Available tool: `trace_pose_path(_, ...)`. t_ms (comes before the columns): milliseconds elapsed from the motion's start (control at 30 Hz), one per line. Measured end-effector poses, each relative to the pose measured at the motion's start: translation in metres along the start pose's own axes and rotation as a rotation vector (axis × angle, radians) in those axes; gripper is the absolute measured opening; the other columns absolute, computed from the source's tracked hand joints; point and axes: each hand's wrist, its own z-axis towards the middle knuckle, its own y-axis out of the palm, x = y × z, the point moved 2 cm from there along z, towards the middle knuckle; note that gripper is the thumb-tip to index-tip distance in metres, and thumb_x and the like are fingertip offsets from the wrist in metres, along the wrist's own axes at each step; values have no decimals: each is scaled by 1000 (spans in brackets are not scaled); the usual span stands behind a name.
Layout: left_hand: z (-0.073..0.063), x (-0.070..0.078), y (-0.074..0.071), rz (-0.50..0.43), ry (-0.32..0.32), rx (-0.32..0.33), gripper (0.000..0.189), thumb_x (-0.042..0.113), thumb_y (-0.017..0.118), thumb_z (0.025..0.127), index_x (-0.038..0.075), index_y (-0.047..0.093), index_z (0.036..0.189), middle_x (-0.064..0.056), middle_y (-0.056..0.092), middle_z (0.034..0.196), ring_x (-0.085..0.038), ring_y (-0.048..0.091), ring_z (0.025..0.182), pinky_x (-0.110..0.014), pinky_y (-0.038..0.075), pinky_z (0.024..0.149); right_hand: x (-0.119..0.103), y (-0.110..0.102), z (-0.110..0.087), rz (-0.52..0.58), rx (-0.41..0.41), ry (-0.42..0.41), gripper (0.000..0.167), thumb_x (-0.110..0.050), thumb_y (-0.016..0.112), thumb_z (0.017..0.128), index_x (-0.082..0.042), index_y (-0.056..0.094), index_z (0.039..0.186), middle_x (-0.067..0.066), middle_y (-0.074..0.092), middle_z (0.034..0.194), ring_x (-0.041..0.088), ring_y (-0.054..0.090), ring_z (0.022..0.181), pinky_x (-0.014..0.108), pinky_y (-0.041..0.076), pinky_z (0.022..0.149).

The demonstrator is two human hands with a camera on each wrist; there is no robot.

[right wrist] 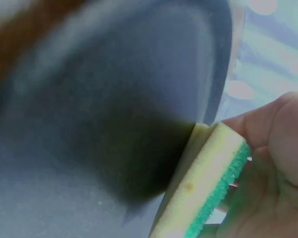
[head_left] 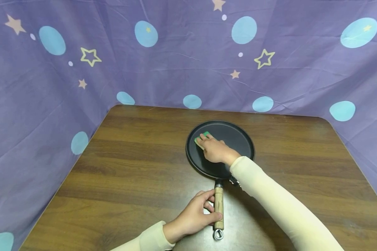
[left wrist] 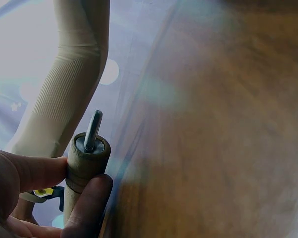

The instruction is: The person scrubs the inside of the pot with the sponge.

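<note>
A flat black frying pan (head_left: pixel 235 139) with a wooden handle (head_left: pixel 219 204) lies on the table, the handle pointing toward me. My left hand (head_left: pixel 194 214) grips that handle from its left side, thumb near the metal hanging ring (head_left: pixel 218 234). In the left wrist view, thumb and fingers pinch the handle's end (left wrist: pixel 87 161). Over the left part of the pan, my right hand (head_left: pixel 216 150) holds a yellow and green sponge (head_left: pixel 206 134). Up close in the right wrist view, the sponge's (right wrist: pixel 201 181) yellow side touches the pan surface (right wrist: pixel 89 114), green side toward the palm.
The brown wooden table (head_left: pixel 138 157) spreads around the pan on all sides. A purple curtain (head_left: pixel 188 52) with stars and blue ovals hangs behind the table and along its sides. My right sleeve (head_left: pixel 279 202) crosses over the table at the right of the handle.
</note>
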Motion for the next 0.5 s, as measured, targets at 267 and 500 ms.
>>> trace_pose_path(267, 0, -1, 0, -12, 4, 1, 76, 5, 81, 85, -10, 47, 151, -4, 58, 111, -4, 63, 85, -23, 48, 90, 8, -4, 6, 7, -7, 21, 61, -4, 41, 107, -9, 28, 166, 15, 16, 174, 37, 8, 161, 77, 19, 118)
trace_pose_path(500, 0, -1, 0, -13, 3, 3, 76, 5, 81, 85, -11, 46, 151, -4, 58, 112, -3, 62, 85, -23, 49, 88, 16, -9, 9, 16, 0, 45, 62, -4, 39, 107, -10, 28, 167, 14, 15, 175, 37, 8, 161, 77, 17, 118)
